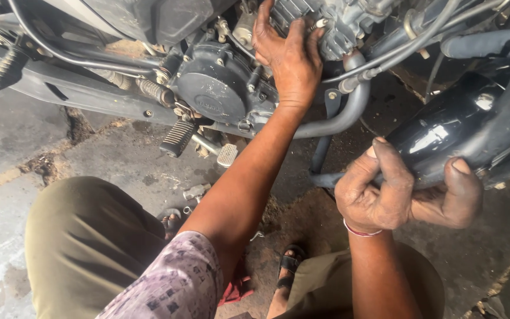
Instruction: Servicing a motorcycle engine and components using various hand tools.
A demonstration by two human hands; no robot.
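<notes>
**Two Hands on a Motorcycle: Engine and Mudguard**

Glossy black and smooth, the front mudguard (pixel 444 139) sits at the right of the view, low beside the front wheel's tyre (pixel 491 44). The right hand (pixel 396 198) curls around its lower edge, thumb on the shiny face and fingers hooked beneath, closed on the rim. The panel looks thin, light and somewhat flexible; its polished surface is likely slippery under greasy fingers, so the rolled edge, where the hand already sits, seems the surest place to hold it.

The left hand (pixel 287 56) reaches up to the grey engine cylinder (pixel 332 26), palm pressed against the finned metal, fingers spread and laid over it rather than closed around anything. That casting is rigid, heavy and fixed in the frame; its fins give good purchase.

Below the left forearm lie the round dark clutch cover (pixel 216 88), the curved exhaust pipe (pixel 349 112) and a ribbed footpeg (pixel 177 139). The person crouches on stained concrete floor (pixel 7 147), olive trousers (pixel 84 236) and sandal (pixel 290 263) in view.
</notes>
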